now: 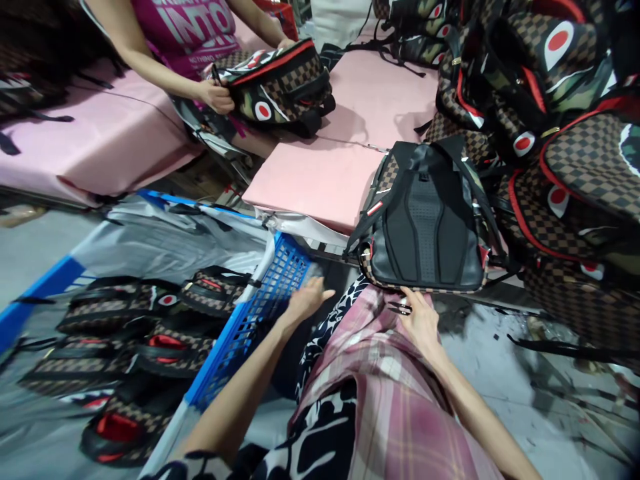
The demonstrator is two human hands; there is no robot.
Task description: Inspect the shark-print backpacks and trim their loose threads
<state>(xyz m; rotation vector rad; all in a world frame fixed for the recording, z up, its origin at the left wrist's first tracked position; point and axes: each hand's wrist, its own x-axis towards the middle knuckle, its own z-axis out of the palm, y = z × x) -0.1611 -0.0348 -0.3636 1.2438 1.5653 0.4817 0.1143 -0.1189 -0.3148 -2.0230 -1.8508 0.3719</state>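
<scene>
A backpack (425,220) with a black padded back panel, black straps and brown checkered sides lies back panel up at the edge of the pink table, close to my lap. My right hand (420,320) is at its lower edge, fingertips touching it. Small dark thread snips (400,308) are held in that hand, their two points sticking out to the left. My left hand (307,300), slightly blurred, hangs in the air beside the blue crate with its thumb apart and nothing visible in it.
The blue crate (285,267), lined with grey plastic, holds several checkered backpacks (165,347). More backpacks (555,147) are piled high at the right. Across the pink table (310,180), a co-worker's hands (219,97) hold another backpack (280,87).
</scene>
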